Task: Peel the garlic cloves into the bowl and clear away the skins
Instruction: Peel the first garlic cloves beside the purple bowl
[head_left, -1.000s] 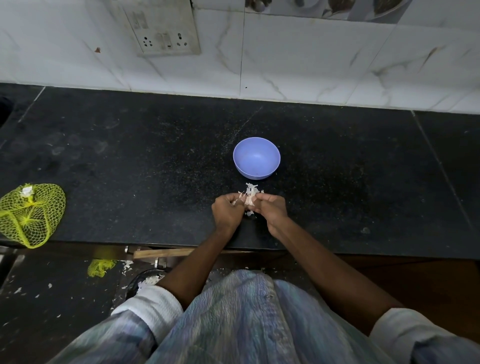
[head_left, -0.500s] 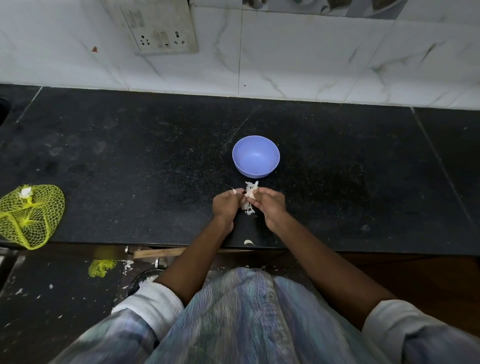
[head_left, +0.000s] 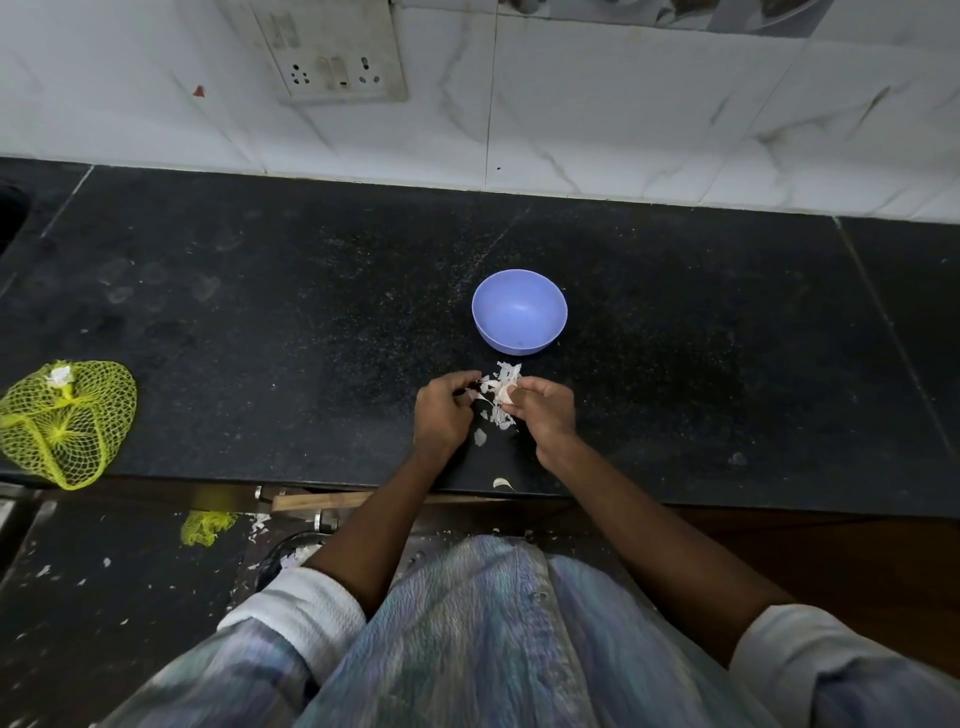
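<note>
Over the last second the hands had drawn slightly apart, and a strip of skin now stretched between them where before they had been pressed close over the garlic. The right hand (head_left: 545, 410) pinched the garlic (head_left: 503, 393) in its fingertips, just in front of the bowl (head_left: 519, 310), which stood near the middle of the desk (head_left: 260, 312). The left hand (head_left: 441, 410) had its fingers curled, its grip closed on a strip of skin (head_left: 477, 396) that it seemed to be pulling away to the left; exactly how the fingertips held it was too small to tell. A new scrap of skin (head_left: 502, 484) lay at the front edge of the desk below the hands, where a second earlier there had been none, and more skins (head_left: 500, 418) lay scattered under and between the hands. The bowl looked empty apart from a tiny speck, so the task appeared to be at an early stage, with no peeled clove yet inside. The loosened strip suggested this piece was partly bared. The skins piling up on the desk would need clearing afterwards. A yellow net bag (head_left: 65, 421) lay at the left front edge, well apart from the work.
</note>
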